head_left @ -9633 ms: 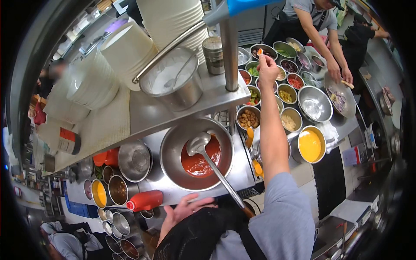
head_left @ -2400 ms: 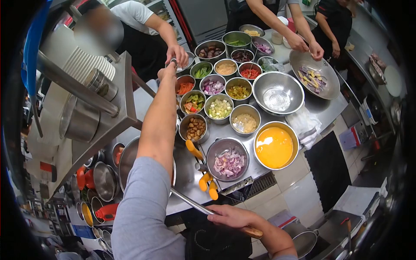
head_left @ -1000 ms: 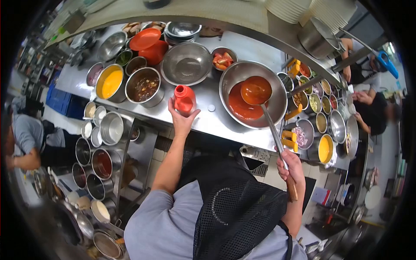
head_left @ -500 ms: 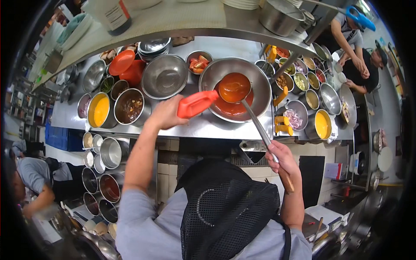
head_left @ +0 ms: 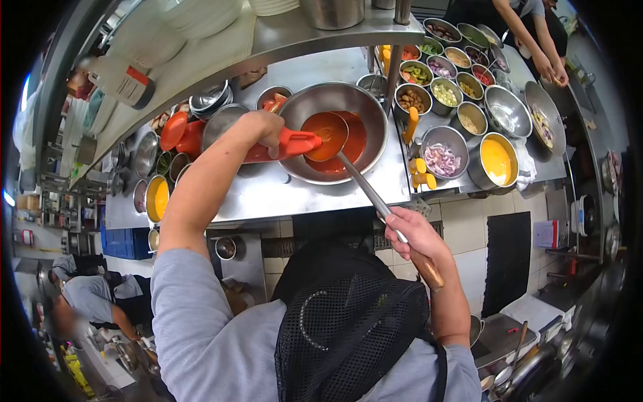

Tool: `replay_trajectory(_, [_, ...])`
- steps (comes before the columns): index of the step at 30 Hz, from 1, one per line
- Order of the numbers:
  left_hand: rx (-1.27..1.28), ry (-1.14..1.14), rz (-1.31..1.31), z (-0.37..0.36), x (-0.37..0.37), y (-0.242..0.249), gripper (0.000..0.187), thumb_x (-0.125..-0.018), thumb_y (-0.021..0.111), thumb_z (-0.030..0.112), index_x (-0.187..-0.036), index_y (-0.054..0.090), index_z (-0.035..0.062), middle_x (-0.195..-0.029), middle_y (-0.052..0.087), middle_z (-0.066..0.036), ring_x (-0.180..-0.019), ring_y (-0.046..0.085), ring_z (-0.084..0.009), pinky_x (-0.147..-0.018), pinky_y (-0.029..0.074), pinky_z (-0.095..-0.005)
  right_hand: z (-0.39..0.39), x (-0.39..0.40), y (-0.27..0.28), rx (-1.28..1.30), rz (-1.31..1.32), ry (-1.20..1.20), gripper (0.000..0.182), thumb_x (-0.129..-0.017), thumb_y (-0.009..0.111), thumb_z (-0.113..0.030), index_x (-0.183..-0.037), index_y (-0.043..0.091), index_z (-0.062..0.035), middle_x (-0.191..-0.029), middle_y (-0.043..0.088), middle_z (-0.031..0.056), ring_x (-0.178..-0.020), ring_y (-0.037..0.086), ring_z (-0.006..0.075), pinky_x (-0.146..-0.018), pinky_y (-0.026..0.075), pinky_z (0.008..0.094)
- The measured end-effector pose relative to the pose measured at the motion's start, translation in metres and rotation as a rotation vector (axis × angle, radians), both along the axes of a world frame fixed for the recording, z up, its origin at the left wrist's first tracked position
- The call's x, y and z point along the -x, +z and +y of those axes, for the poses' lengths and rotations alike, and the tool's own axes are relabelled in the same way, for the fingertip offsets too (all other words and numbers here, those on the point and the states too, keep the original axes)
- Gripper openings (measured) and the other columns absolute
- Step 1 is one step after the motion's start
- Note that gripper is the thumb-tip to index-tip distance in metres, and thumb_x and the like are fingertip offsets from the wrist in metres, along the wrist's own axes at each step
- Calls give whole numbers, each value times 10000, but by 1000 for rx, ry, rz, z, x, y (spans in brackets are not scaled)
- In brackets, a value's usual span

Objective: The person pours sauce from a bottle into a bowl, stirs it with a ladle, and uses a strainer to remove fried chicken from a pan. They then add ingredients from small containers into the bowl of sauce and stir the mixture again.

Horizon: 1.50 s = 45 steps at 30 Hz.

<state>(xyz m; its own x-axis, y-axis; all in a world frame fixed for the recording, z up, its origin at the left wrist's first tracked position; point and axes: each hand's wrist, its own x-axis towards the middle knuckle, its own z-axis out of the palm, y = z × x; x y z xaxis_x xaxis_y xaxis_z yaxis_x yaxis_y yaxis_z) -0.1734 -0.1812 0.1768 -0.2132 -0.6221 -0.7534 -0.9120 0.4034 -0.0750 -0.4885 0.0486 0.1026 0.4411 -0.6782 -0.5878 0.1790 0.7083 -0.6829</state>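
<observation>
Head cam: L grip (head_left: 266,128) wrapped round red plastic bottle (head_left: 298,142), long axis L–R w/ mouth pointing R over sauce-filled ladle (head_left: 366,182), above steel bowl (head_left: 372,115) on tabletop (head_left: 315,198); R grip (head_left: 412,232), near R, clasped round ladle's handle.

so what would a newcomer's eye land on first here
Probably the red bottle in the left hand, tipped toward the ladle that the right hand holds in the wide steel bowl of red sauce. Next, the bright yellow liquid in a pot to the right of that bowl, with ingredient containers crowded beyond it.
</observation>
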Motion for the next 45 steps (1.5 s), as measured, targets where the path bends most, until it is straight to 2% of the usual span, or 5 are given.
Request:
replay_trajectory(14, [120, -4, -28, -4, -8, -14, 747, -596, 895, 323, -1209, 622, -5, -1142, 697, -189, -1060, 670, -333, -897, 526, -406, -15, 22, -2, -16, -5, 75, 334, -1030, 529, -252, -1283, 564, -36, -710, 517, -16, -434, 400, 25, -366, 352, 189])
replay_trajectory(24, [74, -86, -175, -15, -1, -15, 760, -581, 891, 353, -1206, 627, 10, -1129, 699, -185, -1055, 672, -333, -894, 532, -420, -20, 20, 11, -62, 16, 70, 210, -1021, 529, -259, -1060, 534, -53, -729, 514, 8, -458, 431, 63, -394, 385, 243])
replay_trajectory(30, [114, -130, -158, -12, 8, -2, 510, -580, 879, 290, -1010, 757, 45, -1009, 746, -126, -960, 708, -285, -838, 554, -376, -21, 21, 15, -60, -11, 69, 230, -1020, 530, -257, -1096, 538, -40, -731, 514, 8, -459, 430, 63, -398, 384, 244])
replay_trajectory(36, [143, -95, -147, -11, 20, -1, 725, -580, 879, 342, -1191, 638, 34, -1053, 717, -175, -990, 690, -330, -844, 537, -408, -22, 19, 19, -64, -1, 80, 259, -1023, 526, -264, -1133, 529, -30, -745, 513, 12, -481, 437, 65, -408, 386, 244])
replay_trajectory(45, [176, -238, -318, -21, 39, -13, 352, -578, 871, 211, -915, 784, 155, -893, 731, -3, -866, 707, -202, -711, 531, -351, -27, 15, 16, -53, 18, 116, 232, -1032, 504, -259, -1079, 527, -33, -736, 512, 9, -493, 450, 67, -411, 407, 246])
